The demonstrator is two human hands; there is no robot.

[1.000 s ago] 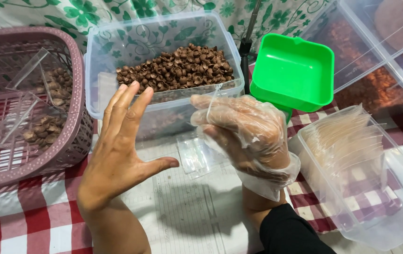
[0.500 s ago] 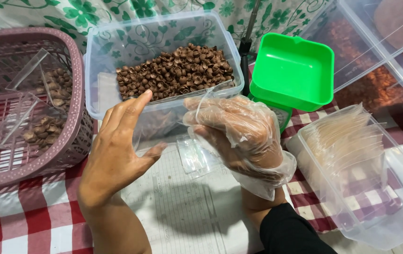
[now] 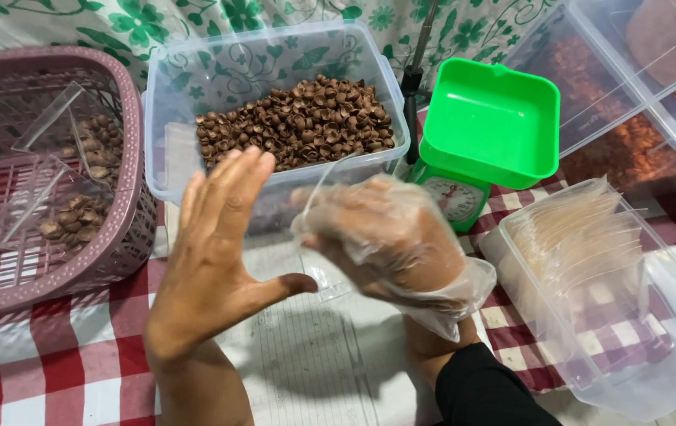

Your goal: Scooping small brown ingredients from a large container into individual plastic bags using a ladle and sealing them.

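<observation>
Over the near middle of the table, two hands up and facing each other. Left hand (image 3: 216, 272): bare, flat, fingers straight and together, thumb stuck out right, gripping nothing. Right hand (image 3: 389, 237): wrapped in a loose clear plastic glove (image 3: 440, 296), fingers curled leftward; impossible to say for sure whether anything sits inside them. Between and just below: a small clear plastic piece (image 3: 326, 278) lying on the white paper (image 3: 306, 363), nearer the gloved fingers, long axis unclear. Straight beyond, far side: clear tub (image 3: 188, 95) heaped with small brown hollow rounds (image 3: 298, 122), roughly equal reach for both hands. Far left: pink basket (image 3: 129, 197) with clear packs holding the same brown pieces. Right: green kitchen scale (image 3: 489, 126); near right, clear box (image 3: 669, 379) stacked with flat clear bags.
</observation>
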